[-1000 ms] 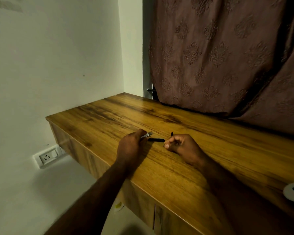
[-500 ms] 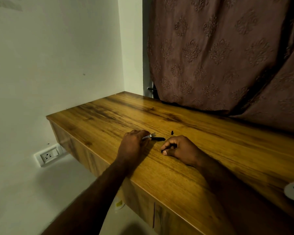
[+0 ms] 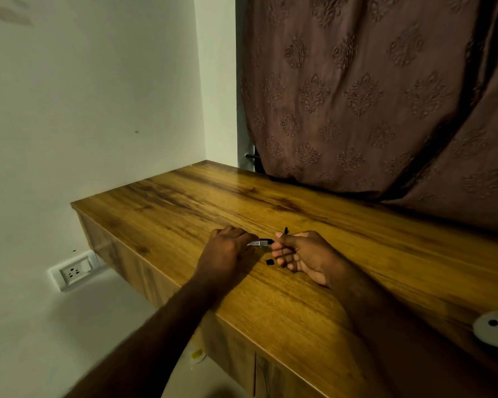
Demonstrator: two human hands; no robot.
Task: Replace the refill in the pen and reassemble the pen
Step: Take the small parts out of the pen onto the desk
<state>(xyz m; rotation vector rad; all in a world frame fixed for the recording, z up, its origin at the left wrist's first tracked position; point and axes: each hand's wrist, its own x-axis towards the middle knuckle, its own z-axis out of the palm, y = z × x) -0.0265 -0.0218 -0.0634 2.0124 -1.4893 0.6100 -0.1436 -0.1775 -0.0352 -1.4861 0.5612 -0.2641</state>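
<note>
Gripping pen [image 3: 260, 242] in curled fingers [image 3: 243, 235] of left hand [image 3: 227, 254]; touching its tip with curled right hand [image 3: 302, 254], hold there unclear.

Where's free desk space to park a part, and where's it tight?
Free: far-left desk between left hand and wall; the strip between hands and curtain; right of the right hand, up to the white controller. Tight: between the hands, around the pen, a loose black piece and another.
</note>
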